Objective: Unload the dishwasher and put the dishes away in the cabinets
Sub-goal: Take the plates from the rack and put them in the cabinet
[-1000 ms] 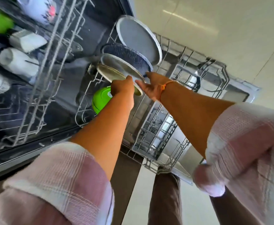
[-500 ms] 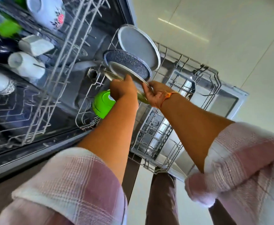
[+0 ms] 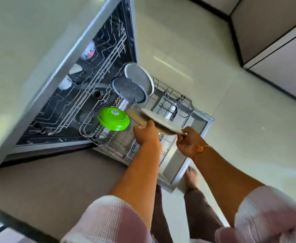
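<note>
Two steel plates (image 3: 158,121) are stacked and held above the dishwasher's pulled-out lower rack (image 3: 107,137). My left hand (image 3: 146,133) grips their near left edge and my right hand (image 3: 189,142) pinches their right rim. A dark speckled pan (image 3: 129,89) and a large grey plate (image 3: 138,77) still stand upright at the rack's far end. A green lidded container (image 3: 114,118) lies in the rack just left of the held plates. White cups (image 3: 65,82) and a patterned bowl (image 3: 89,51) sit in the upper rack.
The open dishwasher door (image 3: 196,130) lies flat under the rack, with my bare foot (image 3: 191,178) beside its corner. Pale tiled floor (image 3: 240,111) spreads to the right. Cabinet fronts (image 3: 275,41) stand at the upper right. The counter front (image 3: 21,41) is at left.
Both hands have lifted the steel plates out of the rack slots and tilted them flat. The view has pulled back and up from the dishwasher.
</note>
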Demonstrator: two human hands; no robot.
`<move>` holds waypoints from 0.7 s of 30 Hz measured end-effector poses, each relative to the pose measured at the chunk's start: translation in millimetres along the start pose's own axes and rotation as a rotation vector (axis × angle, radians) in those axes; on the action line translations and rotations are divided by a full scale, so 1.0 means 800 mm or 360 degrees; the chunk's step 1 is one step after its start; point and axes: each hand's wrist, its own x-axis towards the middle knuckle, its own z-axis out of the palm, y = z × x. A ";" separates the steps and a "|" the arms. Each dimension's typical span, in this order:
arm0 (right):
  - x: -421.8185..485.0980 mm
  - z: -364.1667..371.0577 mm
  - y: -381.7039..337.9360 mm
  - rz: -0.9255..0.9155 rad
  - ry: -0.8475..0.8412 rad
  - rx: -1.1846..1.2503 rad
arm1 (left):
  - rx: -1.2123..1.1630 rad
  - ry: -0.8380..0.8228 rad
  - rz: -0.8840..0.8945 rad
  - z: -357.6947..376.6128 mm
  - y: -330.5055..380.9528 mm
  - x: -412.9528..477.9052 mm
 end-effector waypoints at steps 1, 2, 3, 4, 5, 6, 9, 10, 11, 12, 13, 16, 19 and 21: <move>-0.024 -0.016 0.000 -0.0033 0.0001 -0.0017 | -0.0006 0.0000 0.0021 -0.003 -0.008 -0.020; -0.045 -0.032 0.000 -0.0066 -0.0002 -0.0036 | -0.0018 -0.0008 0.0048 -0.007 -0.014 -0.043; -0.062 -0.048 0.000 -0.0101 -0.0003 -0.0049 | -0.0040 -0.0030 0.0062 -0.011 -0.020 -0.063; -0.080 -0.066 -0.001 -0.0153 -0.0002 -0.0062 | -0.0052 -0.0071 0.0061 -0.018 -0.027 -0.085; -0.096 -0.085 -0.001 -0.0205 0.0006 -0.0071 | -0.0064 -0.0113 0.0063 -0.027 -0.034 -0.106; -0.111 -0.104 -0.001 -0.0249 0.0014 -0.0079 | -0.0075 -0.0146 0.0070 -0.038 -0.042 -0.125; -0.151 -0.160 -0.001 -0.0347 0.0044 -0.0104 | -0.0132 -0.0257 0.0110 -0.069 -0.067 -0.174; -0.163 -0.179 0.000 -0.0379 0.0036 -0.0123 | -0.0179 -0.0318 0.0121 -0.082 -0.076 -0.192; -0.175 -0.200 0.003 -0.0406 0.0022 -0.0143 | -0.0234 -0.0376 0.0126 -0.096 -0.085 -0.212; -0.187 -0.219 0.008 -0.0423 0.0008 -0.0170 | -0.0289 -0.0420 0.0119 -0.108 -0.097 -0.229; -0.195 -0.236 0.013 -0.0427 -0.0009 -0.0201 | -0.0329 -0.0444 0.0121 -0.120 -0.105 -0.245; -0.225 -0.298 0.043 -0.0394 -0.0063 -0.0277 | -0.0335 -0.0426 0.0108 -0.164 -0.146 -0.300; -0.246 -0.347 0.078 -0.0319 -0.0135 -0.0343 | -0.0295 -0.0388 0.0051 -0.213 -0.185 -0.343; -0.259 -0.374 0.103 -0.0250 -0.0176 -0.0405 | -0.0223 -0.0364 0.0032 -0.250 -0.213 -0.361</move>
